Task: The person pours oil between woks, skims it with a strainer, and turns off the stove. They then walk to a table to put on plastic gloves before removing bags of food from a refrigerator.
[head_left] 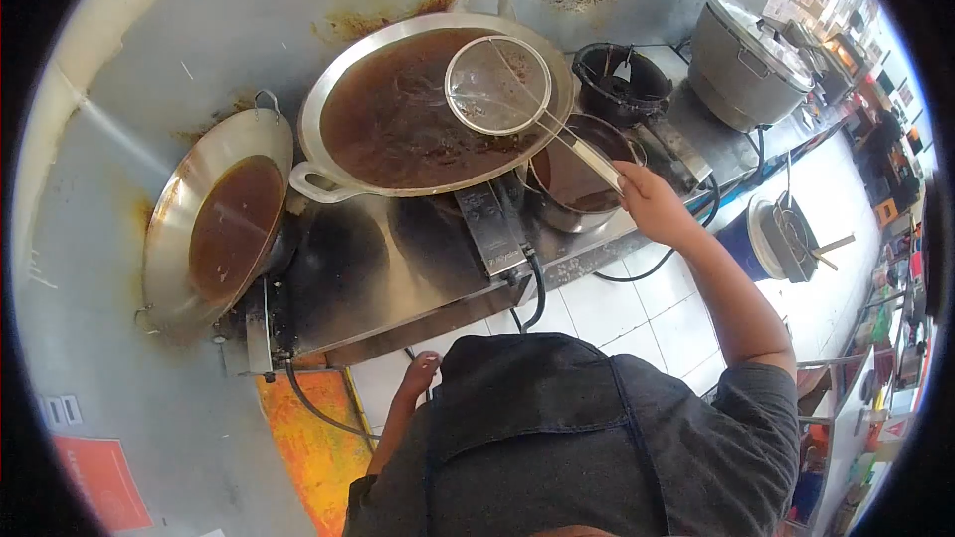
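Note:
My right hand (649,201) grips the handle of a round wire-mesh skimmer (497,86). The skimmer's basket hangs over the right side of a large steel wok (343,89) full of dark brown oil. A smaller pot (557,214) of dark liquid sits just below the skimmer handle, right of the wok. My left hand (418,375) hangs low beside my body near the stove's front edge, holding nothing, fingers loosely curled.
A second wok (174,229) with dark oil sits at the left on the steel stove (398,278). A black burner ring (622,80) and a big lidded steel pot (741,60) stand at the right. A blue bucket (741,244) with utensils is on the white tiled floor.

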A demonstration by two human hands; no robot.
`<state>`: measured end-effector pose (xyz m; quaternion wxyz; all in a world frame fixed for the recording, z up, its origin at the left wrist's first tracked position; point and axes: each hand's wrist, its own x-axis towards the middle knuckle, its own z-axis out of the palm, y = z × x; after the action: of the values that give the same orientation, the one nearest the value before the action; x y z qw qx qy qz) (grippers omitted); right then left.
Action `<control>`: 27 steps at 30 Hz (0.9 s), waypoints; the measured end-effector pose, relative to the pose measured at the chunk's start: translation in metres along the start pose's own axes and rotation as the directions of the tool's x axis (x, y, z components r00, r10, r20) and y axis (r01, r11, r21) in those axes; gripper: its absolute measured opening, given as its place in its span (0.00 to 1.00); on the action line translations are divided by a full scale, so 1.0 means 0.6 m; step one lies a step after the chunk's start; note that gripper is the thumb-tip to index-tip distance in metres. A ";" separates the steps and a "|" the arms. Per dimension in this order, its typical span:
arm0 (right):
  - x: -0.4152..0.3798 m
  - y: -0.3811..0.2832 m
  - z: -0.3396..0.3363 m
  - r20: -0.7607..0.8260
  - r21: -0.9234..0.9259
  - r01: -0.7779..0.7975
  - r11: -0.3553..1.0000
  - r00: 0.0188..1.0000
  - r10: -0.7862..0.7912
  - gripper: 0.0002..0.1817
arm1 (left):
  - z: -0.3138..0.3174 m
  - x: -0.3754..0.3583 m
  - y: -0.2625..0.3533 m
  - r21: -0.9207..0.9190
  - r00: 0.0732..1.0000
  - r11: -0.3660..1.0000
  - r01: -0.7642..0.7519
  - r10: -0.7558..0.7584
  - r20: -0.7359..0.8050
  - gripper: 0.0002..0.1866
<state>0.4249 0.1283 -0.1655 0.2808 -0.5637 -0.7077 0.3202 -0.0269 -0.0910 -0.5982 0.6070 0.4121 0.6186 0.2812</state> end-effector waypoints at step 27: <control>-0.101 0.295 -0.006 -0.013 -0.364 -0.046 0.930 0.999 0.044 0.29 | 0.361 0.059 0.446 0.676 0.628 0.689 0.262 0.410 -0.661 0.24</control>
<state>0.5498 0.0978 -0.3017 0.1656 -0.6227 -0.7411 0.1885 0.2336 0.0407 -0.4124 0.0537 0.4803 0.8544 0.1908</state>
